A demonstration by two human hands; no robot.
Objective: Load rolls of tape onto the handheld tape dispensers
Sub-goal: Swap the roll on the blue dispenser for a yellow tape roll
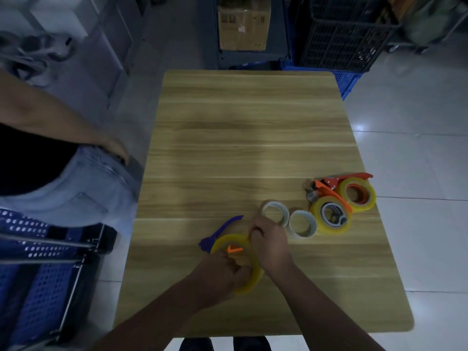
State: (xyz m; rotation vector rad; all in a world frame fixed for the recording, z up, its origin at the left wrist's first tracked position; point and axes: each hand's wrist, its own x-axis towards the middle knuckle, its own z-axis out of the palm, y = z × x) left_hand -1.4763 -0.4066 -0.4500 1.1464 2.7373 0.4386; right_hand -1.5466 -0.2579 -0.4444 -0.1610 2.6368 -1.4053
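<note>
Tabletop [253, 135]: left hand [222, 272] and right hand [271, 245] seemingly grip tape roll [225, 239].

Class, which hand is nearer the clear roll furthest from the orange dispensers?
Right. The right hand is beside the clear roll; the left hand grips the yellow roll, farther off.

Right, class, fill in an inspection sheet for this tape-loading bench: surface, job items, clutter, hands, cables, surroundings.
Surface: wooden table, tidy.
Job's things: yellow roll held against the purple dispenser; two clear rolls loose beside it; orange dispensers carrying yellow tape, near the right edge.
Clutter: nothing seen.
Hands: left hand grips the yellow roll; right hand pinches its rim.
Cables: nothing seen.
Surroundings: bystander at left; cardboard box, black crate beyond.
</note>
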